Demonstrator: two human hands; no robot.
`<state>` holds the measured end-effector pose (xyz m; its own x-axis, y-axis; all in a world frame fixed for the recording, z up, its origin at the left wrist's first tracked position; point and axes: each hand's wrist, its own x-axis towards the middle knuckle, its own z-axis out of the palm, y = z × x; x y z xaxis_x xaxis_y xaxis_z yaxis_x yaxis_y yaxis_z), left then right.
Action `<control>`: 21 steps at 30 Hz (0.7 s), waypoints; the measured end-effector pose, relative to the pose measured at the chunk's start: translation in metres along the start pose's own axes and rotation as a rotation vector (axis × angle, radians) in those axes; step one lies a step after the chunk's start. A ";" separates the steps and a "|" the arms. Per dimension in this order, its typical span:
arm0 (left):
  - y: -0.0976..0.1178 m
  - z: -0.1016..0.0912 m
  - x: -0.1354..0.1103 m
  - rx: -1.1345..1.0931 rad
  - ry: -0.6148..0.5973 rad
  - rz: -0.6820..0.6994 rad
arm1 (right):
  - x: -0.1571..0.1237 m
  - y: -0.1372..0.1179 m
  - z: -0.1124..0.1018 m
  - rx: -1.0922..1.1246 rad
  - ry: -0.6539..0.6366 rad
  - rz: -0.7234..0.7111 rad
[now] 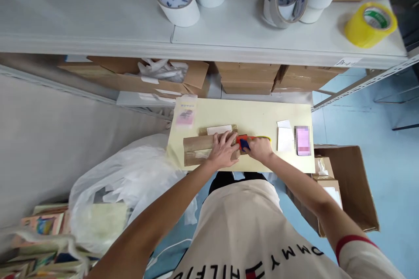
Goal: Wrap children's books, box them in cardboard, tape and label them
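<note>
A long, narrow cardboard box (196, 144) lies on the small cream table (255, 113). My left hand (224, 150) grips its right part, fingers over the top and thumb on the near side. Close to the box's right end, my right hand (260, 149) is closed around a red and blue tape dispenser (242, 143) with a yellow edge. The dispenser's front touches or nearly touches the box end; my fingers hide the exact contact. Behind the box lies a second taped cardboard parcel (234, 128) with a white label (219, 130).
White papers (285, 136) and a pink phone-like item (303, 141) lie at the table's right. A pink printed bag (186, 115) is at its left corner. Tape rolls (179, 6) stand on the shelf (131, 22). An open carton (355, 187) and a plastic bag (131, 183) flank the table.
</note>
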<state>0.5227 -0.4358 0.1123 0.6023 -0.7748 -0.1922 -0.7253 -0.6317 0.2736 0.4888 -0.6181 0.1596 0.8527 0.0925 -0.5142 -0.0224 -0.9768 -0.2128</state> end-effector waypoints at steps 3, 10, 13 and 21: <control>-0.005 0.001 0.001 -0.022 -0.006 -0.039 | -0.012 0.026 0.033 0.231 0.315 0.182; -0.024 -0.003 -0.006 -0.206 -0.019 -0.022 | 0.000 0.050 0.124 0.349 0.473 0.262; -0.033 0.003 -0.023 -0.236 0.101 -0.153 | 0.009 0.046 0.146 0.288 0.385 0.294; -0.073 0.036 -0.106 -0.516 0.544 -0.793 | -0.001 0.031 0.138 0.210 0.460 0.227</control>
<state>0.4996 -0.3082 0.0784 0.9958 0.0432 -0.0806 0.0851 -0.7615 0.6425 0.4153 -0.6224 0.0392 0.9535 -0.2554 -0.1600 -0.2951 -0.8989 -0.3240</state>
